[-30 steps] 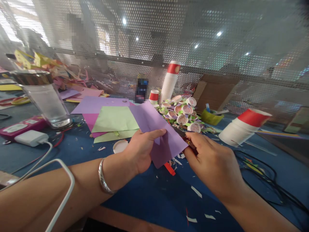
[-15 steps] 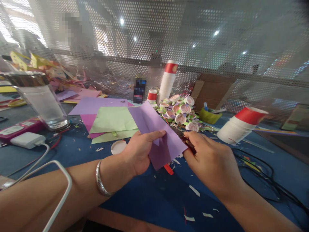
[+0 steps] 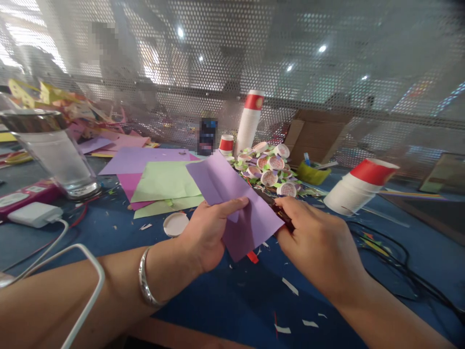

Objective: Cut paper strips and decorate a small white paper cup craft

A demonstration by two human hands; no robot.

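Observation:
A folded-looking sheet of purple paper (image 3: 238,225) is pinched in my left hand (image 3: 209,230), the thumb lying on top of it. My right hand (image 3: 317,242) is closed around a dark, shiny tool (image 3: 281,213) with a slim handle. The tool lies along the paper's right edge, and its working end is partly hidden behind the sheet, so I cannot tell its exact kind. Beyond the paper sits a heap of small round white paper pieces (image 3: 269,178) with green and purple bits. A white disc (image 3: 176,224) lies beside my left wrist.
Green and purple sheets (image 3: 169,179) are stacked at the left, near a lidded glass of water (image 3: 61,160) and a white charger (image 3: 35,214). Paper cups (image 3: 249,123) stand at the back, with more cups (image 3: 359,186) tilted at the right. Black cables (image 3: 395,261) and scraps lie about.
The view has shifted slightly. The purple sheet and both hands keep nearly the same pose, and a little more of the dark tool shows beside the paper's edge.

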